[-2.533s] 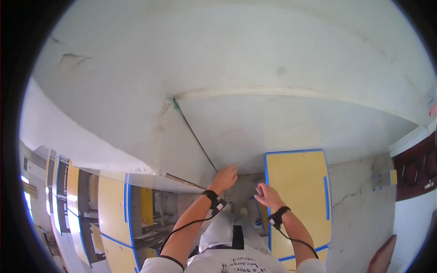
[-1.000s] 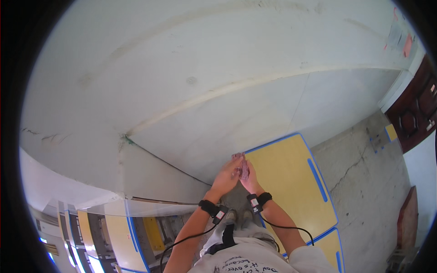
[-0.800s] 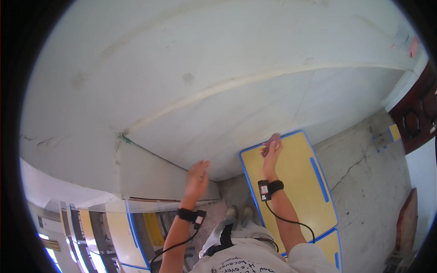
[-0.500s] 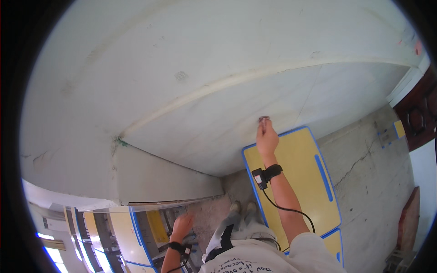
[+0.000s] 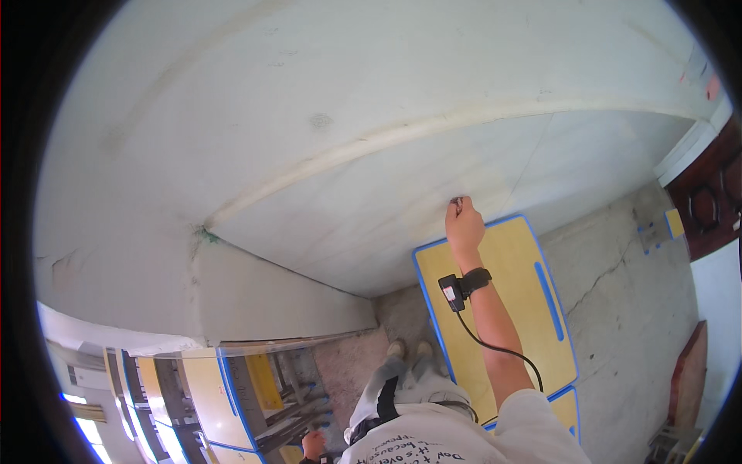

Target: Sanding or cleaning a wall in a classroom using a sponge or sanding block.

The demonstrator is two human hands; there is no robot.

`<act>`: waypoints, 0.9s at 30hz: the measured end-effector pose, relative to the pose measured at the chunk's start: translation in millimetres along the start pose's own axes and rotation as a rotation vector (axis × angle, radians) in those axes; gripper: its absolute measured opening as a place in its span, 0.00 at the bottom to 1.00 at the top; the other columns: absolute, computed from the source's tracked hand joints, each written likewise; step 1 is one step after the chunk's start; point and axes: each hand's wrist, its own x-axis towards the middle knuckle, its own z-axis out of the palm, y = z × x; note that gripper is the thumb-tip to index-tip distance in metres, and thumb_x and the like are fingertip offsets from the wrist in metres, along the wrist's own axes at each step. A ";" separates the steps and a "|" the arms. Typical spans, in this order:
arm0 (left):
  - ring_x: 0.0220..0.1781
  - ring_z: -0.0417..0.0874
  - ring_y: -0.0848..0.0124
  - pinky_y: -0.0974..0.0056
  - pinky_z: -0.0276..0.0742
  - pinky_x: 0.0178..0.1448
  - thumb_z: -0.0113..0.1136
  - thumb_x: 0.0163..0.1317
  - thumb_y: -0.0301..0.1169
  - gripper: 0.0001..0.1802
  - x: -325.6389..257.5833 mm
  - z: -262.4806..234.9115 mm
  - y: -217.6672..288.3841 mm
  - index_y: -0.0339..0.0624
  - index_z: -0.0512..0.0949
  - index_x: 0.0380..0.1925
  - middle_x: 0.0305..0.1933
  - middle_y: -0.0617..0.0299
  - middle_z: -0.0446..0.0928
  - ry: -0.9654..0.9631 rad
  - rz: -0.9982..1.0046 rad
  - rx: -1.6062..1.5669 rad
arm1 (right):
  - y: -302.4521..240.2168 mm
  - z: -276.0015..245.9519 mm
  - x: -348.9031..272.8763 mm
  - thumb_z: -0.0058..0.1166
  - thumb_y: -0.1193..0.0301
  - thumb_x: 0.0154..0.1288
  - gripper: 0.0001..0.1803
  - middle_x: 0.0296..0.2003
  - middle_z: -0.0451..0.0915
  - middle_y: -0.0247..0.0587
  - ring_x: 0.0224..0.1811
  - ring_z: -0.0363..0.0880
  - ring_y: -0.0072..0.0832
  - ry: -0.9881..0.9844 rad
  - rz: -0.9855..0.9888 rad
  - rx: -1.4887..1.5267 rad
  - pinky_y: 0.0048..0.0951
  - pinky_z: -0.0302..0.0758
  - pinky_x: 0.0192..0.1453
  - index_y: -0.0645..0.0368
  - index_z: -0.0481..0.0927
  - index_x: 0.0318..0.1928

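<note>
My right hand reaches forward over a yellow desk with blue edging. Its fingers are closed round a small dark, shiny object, whose kind I cannot make out. That object is at the pale lower part of the wall, just beyond the desk's far edge; whether it presses on the surface is hard to see. Low at the left, my left hand hangs beside my body near another desk, small and partly cut off, its fingers unclear. A black strap with a small box and a cable is round my right wrist.
Several more yellow desks with blue edges stand at the lower left. A raised pale ledge runs along the wall, which turns a corner at the left. Cracked concrete floor lies right of the desk, towards a dark red door.
My right hand has shifted slightly to the right, still holding the small object at the wall. My left hand has dropped back toward the lower edge.
</note>
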 end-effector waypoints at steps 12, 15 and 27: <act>0.28 0.82 0.67 0.64 0.76 0.34 0.50 0.53 0.28 0.12 42.3 -15.2 11.3 0.35 0.81 0.32 0.22 0.54 0.80 0.161 0.204 -0.080 | 19.2 -6.3 -7.8 0.45 0.60 0.65 0.13 0.28 0.80 0.51 0.32 0.79 0.51 0.025 0.172 0.056 0.48 0.73 0.35 0.55 0.73 0.39; 0.24 0.80 0.70 0.66 0.75 0.28 0.47 0.57 0.25 0.11 64.2 -25.3 0.3 0.33 0.80 0.32 0.22 0.57 0.79 0.045 0.178 -0.156 | 19.4 -13.1 -16.7 0.45 0.61 0.66 0.13 0.31 0.81 0.50 0.35 0.79 0.50 0.062 0.159 0.057 0.46 0.74 0.37 0.56 0.74 0.42; 0.27 0.81 0.69 0.63 0.76 0.32 0.52 0.56 0.31 0.12 214.5 -10.2 112.9 0.33 0.81 0.30 0.23 0.56 0.80 0.153 0.265 -0.413 | 70.4 -20.4 -38.7 0.46 0.73 0.65 0.10 0.40 0.79 0.51 0.41 0.79 0.46 0.055 -0.128 0.078 0.40 0.75 0.43 0.60 0.74 0.46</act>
